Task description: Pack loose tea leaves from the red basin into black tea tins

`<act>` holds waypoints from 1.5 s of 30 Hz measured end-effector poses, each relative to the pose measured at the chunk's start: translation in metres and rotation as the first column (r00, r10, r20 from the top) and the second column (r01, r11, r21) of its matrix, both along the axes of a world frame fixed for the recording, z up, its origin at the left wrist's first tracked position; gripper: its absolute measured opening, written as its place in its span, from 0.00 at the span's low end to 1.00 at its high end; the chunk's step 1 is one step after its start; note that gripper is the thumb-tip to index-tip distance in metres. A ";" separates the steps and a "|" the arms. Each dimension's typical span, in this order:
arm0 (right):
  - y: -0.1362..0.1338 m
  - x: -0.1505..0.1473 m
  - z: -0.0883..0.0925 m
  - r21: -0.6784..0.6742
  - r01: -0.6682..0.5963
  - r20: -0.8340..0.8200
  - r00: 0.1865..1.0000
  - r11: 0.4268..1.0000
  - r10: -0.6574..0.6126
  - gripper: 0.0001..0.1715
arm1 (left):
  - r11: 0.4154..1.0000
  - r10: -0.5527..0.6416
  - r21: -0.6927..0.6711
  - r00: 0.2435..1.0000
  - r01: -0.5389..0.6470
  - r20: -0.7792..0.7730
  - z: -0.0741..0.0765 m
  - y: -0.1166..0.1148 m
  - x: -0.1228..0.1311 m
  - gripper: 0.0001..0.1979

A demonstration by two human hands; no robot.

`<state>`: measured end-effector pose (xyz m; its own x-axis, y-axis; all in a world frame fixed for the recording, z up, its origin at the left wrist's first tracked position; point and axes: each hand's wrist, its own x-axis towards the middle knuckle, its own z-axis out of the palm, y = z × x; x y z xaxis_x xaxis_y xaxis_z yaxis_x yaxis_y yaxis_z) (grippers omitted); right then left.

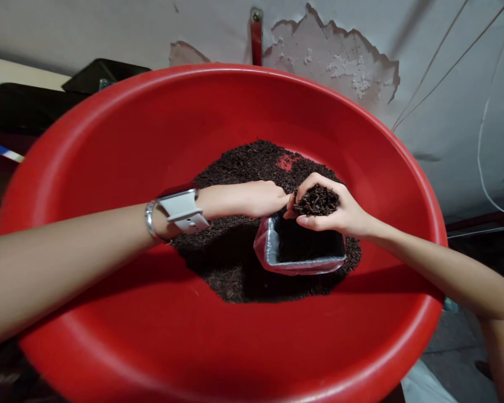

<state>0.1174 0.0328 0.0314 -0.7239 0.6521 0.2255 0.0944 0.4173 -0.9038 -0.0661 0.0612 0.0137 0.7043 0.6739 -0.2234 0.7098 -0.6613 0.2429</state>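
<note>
A wide red tub (109,151) holds a heap of dark, dry shredded leaves (227,162) that look like loose tea. Over the heap is a boxy clear plastic bag (304,266), its mouth open and its inside dark. My left hand (264,197), with a white-strapped watch and a bracelet at the wrist, is closed at the bag's far left rim and appears to pinch it. Cupped just above the opening, my right hand (346,210) is closed round a clump of the leaves (319,200). Its fingertips are close to my left fingers.
Behind the tub rises a wall (453,106) with peeling paint and a red metal strip (256,36). Thin cords (443,53) hang at the right. Dark trays (103,73) stand beyond the tub's upper left rim. Grey floor shows at lower right.
</note>
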 end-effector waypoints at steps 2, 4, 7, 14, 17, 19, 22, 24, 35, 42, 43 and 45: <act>0.000 0.000 0.000 -0.013 -0.002 0.002 1.000 1.000 0.002 0.15 | 1.000 0.008 -0.005 1.000 -0.008 0.012 -0.001 0.001 0.000 0.21; 0.000 0.000 -0.001 -0.026 -0.012 -0.003 1.000 1.000 0.012 0.15 | 1.000 0.012 -0.012 1.000 -0.012 0.009 -0.001 0.001 0.000 0.22; 0.000 0.001 -0.002 -0.058 -0.034 -0.012 0.999 0.998 0.033 0.15 | 1.000 0.018 -0.024 1.000 -0.018 -0.009 0.000 0.001 0.000 0.22; -0.001 0.001 0.001 -0.088 -0.073 -0.052 0.996 0.993 0.068 0.12 | 0.999 0.025 -0.043 0.999 -0.026 -0.027 0.003 -0.001 0.001 0.20; -0.001 0.000 0.005 -0.066 -0.082 -0.045 0.996 0.994 0.080 0.08 | 1.000 -0.004 -0.027 0.999 0.003 -0.053 0.002 -0.001 0.001 0.17; -0.001 0.000 0.007 -0.054 -0.084 -0.036 0.996 0.995 0.082 0.07 | 1.000 -0.006 -0.031 0.999 0.004 -0.046 0.001 0.000 0.000 0.17; -0.001 -0.001 0.007 -0.062 -0.087 -0.048 0.995 0.994 0.084 0.06 | 0.999 0.006 -0.041 1.000 -0.007 -0.029 0.000 0.000 0.000 0.18; -0.001 -0.001 0.007 -0.074 -0.093 -0.061 0.994 0.993 0.089 0.05 | 0.999 0.009 -0.036 0.999 -0.010 -0.036 0.000 0.000 0.000 0.17; 0.002 0.000 0.005 -0.131 -0.152 -0.093 0.986 0.980 0.141 0.02 | 0.995 0.064 -0.072 0.998 -0.065 -0.023 0.001 0.000 0.000 0.21; 0.002 0.000 0.003 -0.144 -0.167 -0.118 0.981 0.975 0.151 0.03 | 0.978 0.152 -0.145 0.988 -0.152 -0.016 0.007 -0.004 0.003 0.21; 0.002 0.000 0.003 -0.140 -0.170 -0.114 0.981 0.975 0.155 0.03 | 0.975 0.159 -0.151 0.987 -0.160 -0.019 0.008 -0.004 0.003 0.21; 0.001 0.000 0.003 -0.133 -0.168 -0.102 0.983 0.977 0.155 0.02 | 0.974 0.163 -0.153 0.986 -0.165 -0.024 0.008 -0.004 0.003 0.22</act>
